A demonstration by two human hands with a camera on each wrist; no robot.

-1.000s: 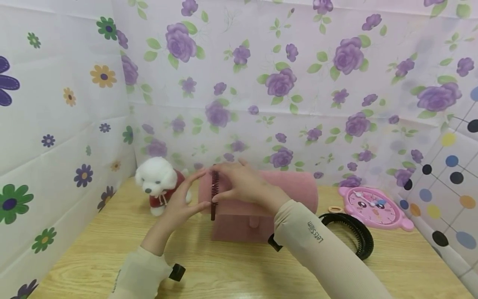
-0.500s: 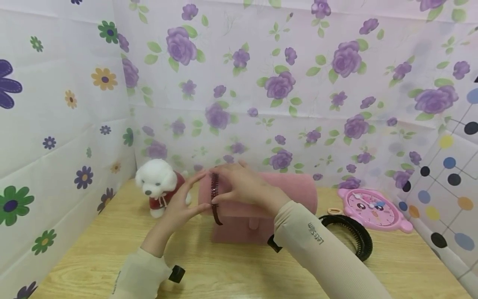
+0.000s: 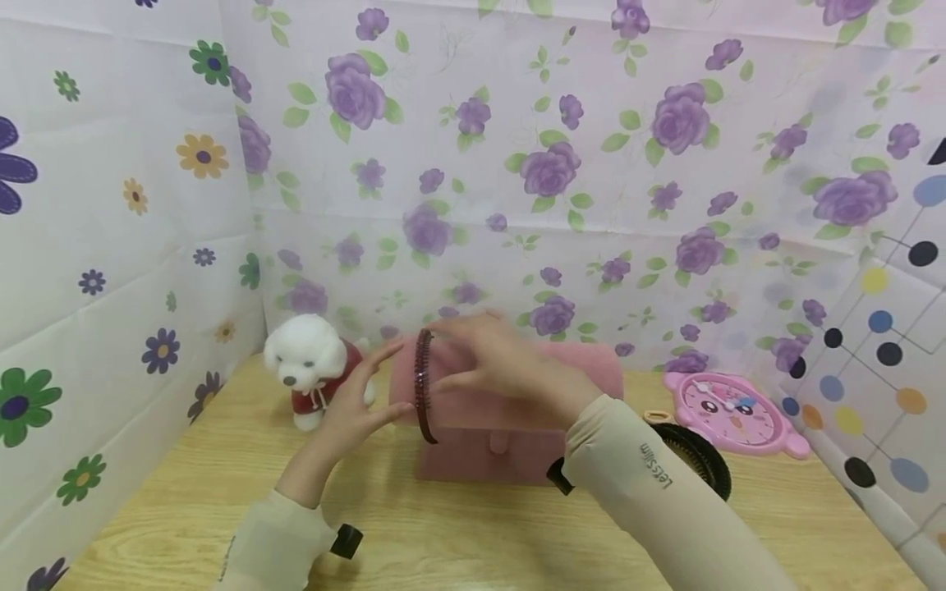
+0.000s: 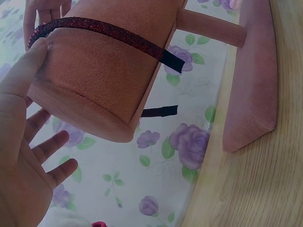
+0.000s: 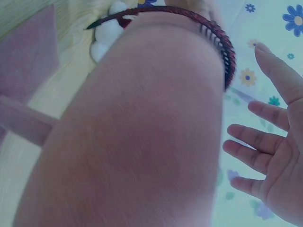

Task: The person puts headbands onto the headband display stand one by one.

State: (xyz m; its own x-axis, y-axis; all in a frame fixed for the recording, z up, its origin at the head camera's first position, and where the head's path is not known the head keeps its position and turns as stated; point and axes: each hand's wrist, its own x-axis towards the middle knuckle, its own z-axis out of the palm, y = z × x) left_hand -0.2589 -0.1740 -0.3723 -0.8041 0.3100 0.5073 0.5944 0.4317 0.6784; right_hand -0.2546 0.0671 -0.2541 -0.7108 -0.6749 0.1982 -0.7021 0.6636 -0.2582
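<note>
A dark red sequined headband point(image 3: 422, 386) with a toothed inner side straddles the left end of a pink padded roll stand point(image 3: 594, 365). In the left wrist view, the headband's dark ends hang past the roll's sides. My left hand point(image 3: 356, 410) is at the roll's left end, its thumb tip right at the headband's edge and its other fingers spread. My right hand point(image 3: 506, 357) is over the roll, right of the headband. In the right wrist view, the fingers of my right hand point(image 5: 272, 146) are extended and apart from the headband, holding nothing.
A white plush dog point(image 3: 306, 353) in red sits left of the stand. To the right lie a black headband point(image 3: 709, 464), partly hidden by my right sleeve, a small tan ring point(image 3: 656, 417) and a pink toy clock point(image 3: 732, 410). Patterned sheets wall the wooden table point(image 3: 414, 533).
The headband's front end has gone from straight to curved against the roll. My right hand has let go of the headband and moved right; my left hand has stayed nearly in place.
</note>
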